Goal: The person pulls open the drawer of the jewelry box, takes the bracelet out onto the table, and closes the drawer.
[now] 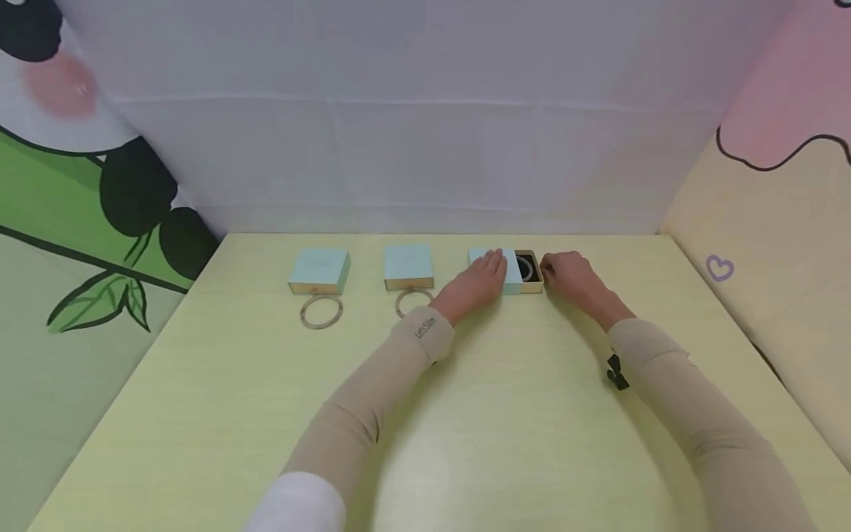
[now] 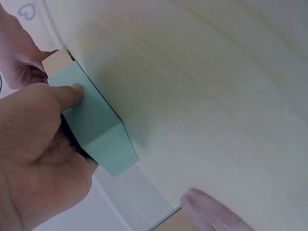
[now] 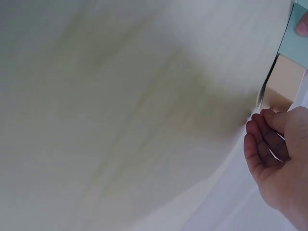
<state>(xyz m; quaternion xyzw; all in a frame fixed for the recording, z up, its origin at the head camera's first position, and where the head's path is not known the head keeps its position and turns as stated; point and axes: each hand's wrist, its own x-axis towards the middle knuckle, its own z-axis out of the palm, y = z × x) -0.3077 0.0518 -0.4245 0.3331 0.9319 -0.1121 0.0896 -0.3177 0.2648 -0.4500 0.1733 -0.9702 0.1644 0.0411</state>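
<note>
In the head view a pale blue drawer-style gift box point(image 1: 513, 278) stands at the right of a row of similar boxes. Its beige inner drawer point(image 1: 532, 290) is partly out on the right, showing a dark lining and part of a bangle point(image 1: 530, 267). My left hand point(image 1: 475, 287) holds the sleeve, its thumb point(image 2: 72, 97) on one side and fingers round the opposite side. At the drawer's end is my right hand point(image 1: 573, 278), thumb and forefinger pinched together there in the right wrist view; whatever tab lies between them is hidden.
Two more blue boxes, one at far left point(image 1: 320, 267) and one in the middle point(image 1: 408, 264), stand near the table's back edge. A bangle point(image 1: 303, 315) lies before the first, another point(image 1: 400, 303) before the second, partly covered by my left arm. A cloth wall point(image 1: 425, 162) rises behind.
</note>
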